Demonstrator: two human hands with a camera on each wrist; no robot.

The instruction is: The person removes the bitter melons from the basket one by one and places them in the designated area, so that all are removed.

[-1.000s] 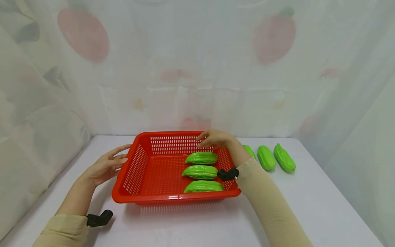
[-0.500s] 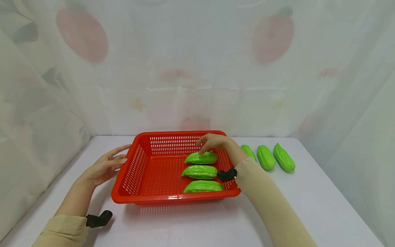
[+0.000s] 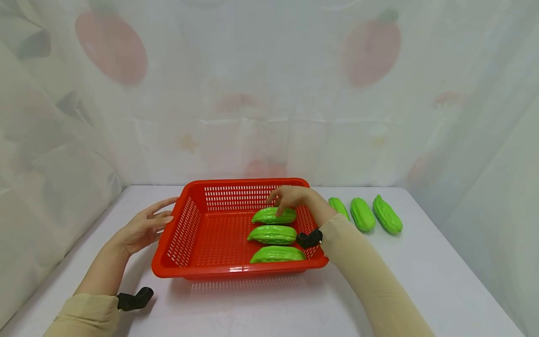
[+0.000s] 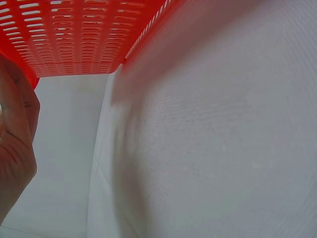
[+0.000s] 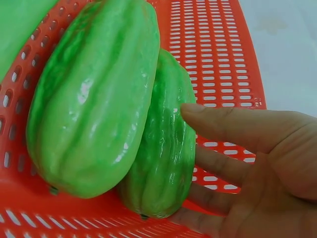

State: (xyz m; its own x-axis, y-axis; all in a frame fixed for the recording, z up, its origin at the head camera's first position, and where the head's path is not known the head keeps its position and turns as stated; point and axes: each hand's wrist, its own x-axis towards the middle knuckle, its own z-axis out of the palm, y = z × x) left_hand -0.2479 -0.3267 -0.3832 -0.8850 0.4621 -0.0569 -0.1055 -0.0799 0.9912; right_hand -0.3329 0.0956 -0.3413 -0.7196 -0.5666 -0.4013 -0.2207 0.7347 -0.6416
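Inside the red basket [image 3: 219,243] lie three green bitter gourds: a far one [image 3: 263,216], a middle one [image 3: 273,235] and a near one [image 3: 278,254]. My right hand [image 3: 292,197] grips the far gourd from above. In the right wrist view, the thumb of the right hand [image 5: 267,153] touches this gourd [image 5: 166,144], and the other fingertips are hidden behind it. The middle gourd [image 5: 94,104] appears larger in front. At the basket's left rim, my left hand [image 3: 143,228] touches the outside with fingers relaxed; the left wrist view shows that hand [image 4: 17,124] beside the slotted wall.
To the right of the basket, three more bitter gourds lie on the white table [image 3: 429,271]: one [image 3: 338,207] partly behind the right arm, one in the middle [image 3: 362,214] and one at the right [image 3: 387,215]. A pale curtain [image 3: 252,140] hangs behind the table.
My right hand has come down from above the far bitter gourd, and its thumb now lies against the gourd's near side. The left hand and the basket have stayed put.
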